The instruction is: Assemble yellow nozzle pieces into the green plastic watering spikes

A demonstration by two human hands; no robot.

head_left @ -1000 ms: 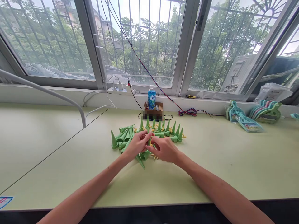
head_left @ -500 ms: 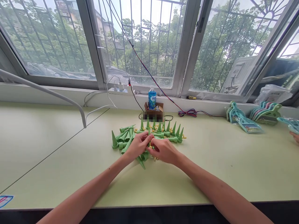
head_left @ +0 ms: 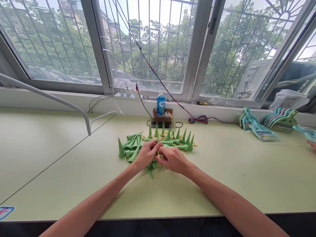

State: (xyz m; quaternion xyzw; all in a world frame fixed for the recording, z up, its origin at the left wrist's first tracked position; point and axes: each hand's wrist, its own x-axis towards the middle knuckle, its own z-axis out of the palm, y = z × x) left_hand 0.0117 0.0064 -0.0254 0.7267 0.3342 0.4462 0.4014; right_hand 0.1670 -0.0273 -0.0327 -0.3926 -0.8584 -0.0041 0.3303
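Green spike (head_left: 158, 139) gripped by left hand (head_left: 145, 153); yellow part (head_left: 159, 155) apparently pinched by right hand (head_left: 174, 158). Joining seemingly being done; steady alignment called for.

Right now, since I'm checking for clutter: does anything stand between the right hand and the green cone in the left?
Nothing visible. The right hand is up close to the green cone in the left hand, at a yellow piece. Other cones stand and lie around, though some detail is hidden.
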